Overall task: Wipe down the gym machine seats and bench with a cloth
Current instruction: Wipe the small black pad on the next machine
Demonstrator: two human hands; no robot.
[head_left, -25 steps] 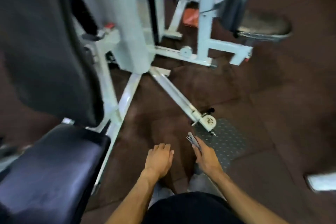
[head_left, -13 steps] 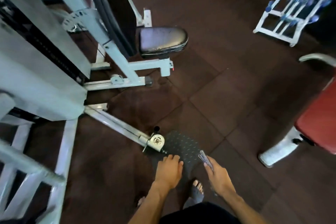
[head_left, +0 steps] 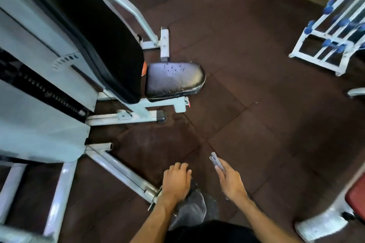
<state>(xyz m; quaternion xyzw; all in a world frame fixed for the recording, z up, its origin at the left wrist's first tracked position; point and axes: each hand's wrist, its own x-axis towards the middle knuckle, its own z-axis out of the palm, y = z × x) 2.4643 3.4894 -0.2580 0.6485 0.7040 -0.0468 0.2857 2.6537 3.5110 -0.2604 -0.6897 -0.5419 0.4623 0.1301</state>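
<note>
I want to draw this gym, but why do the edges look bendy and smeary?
In the head view, the wide lens bows the white machine frame and dumbbell rack outward; edges are motion-smeared, while the black seat looks sharp, with soft glare on it. The right hand holds a folded cloth.

Both bare forearms reach forward and down; left hand loosely curled, empty; right hand pinches a folded cloth
</note>
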